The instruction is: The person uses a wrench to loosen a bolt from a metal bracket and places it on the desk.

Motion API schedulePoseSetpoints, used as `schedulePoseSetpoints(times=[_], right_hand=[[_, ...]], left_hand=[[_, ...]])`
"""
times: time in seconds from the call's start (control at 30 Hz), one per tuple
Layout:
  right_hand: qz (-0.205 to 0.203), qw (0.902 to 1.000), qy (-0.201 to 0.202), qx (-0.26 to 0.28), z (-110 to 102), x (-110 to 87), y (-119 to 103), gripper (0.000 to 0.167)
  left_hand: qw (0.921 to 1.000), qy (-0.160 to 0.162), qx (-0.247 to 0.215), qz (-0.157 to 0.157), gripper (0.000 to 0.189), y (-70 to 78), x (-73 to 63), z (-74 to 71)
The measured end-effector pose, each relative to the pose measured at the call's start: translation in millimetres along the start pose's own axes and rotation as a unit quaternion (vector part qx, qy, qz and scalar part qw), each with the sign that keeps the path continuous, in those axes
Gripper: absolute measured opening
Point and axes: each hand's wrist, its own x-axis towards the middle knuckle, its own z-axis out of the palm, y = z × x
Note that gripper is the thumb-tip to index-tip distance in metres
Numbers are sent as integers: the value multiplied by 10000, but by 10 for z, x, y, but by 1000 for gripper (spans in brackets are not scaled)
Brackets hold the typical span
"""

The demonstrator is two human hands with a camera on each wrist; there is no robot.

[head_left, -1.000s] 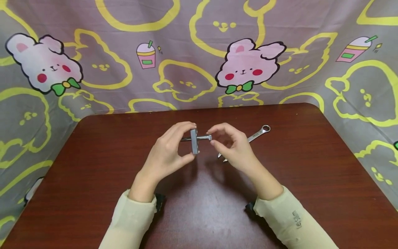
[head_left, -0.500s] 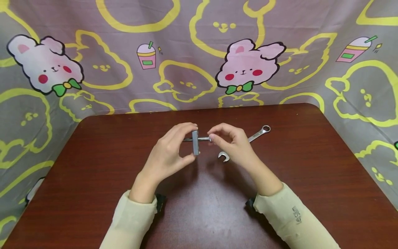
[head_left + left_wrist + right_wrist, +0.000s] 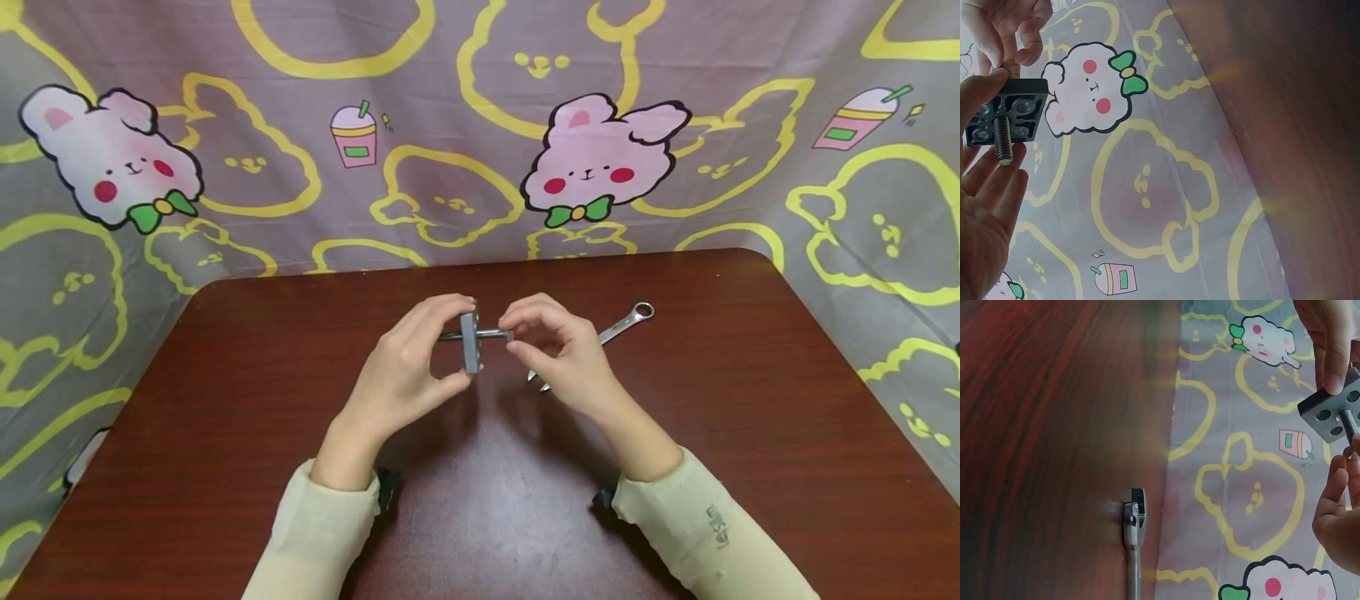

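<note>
Bolt [image 3: 491, 333]: one, through one block [image 3: 470, 343]; nearby, one wrench [image 3: 621, 325].

Downward head view, nearer wrist views, shared plate [image 3: 469, 343]

From here I see pale cream sleeves [image 3: 311, 533], dark lettering [image 3: 717, 528] on the right one, and black pieces [image 3: 387, 490] beside both cuffs [image 3: 347, 497].

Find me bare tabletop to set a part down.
Bare: tabletop between its left edge and the left sleeve; between the wrench, right sleeve and right edge; front, between the sleeves. Crowded: centre, where the left grip holds the plate, the right grip pinches the bolt, and the wrench lies partly hidden behind it.
</note>
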Motion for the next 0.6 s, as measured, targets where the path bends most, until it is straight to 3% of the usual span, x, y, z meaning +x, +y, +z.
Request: schedulePoseSetpoints(times=[0.13,0.6], right_hand=[[-146,9998,-71,69,-10,4,-14,23],[-25,9998,-128,152,-50,-18,-45,21]], left_hand=[[10000,46,-35,3,71,-1,5,2],[9999,-90,27,-49,72,-4,-32,22]])
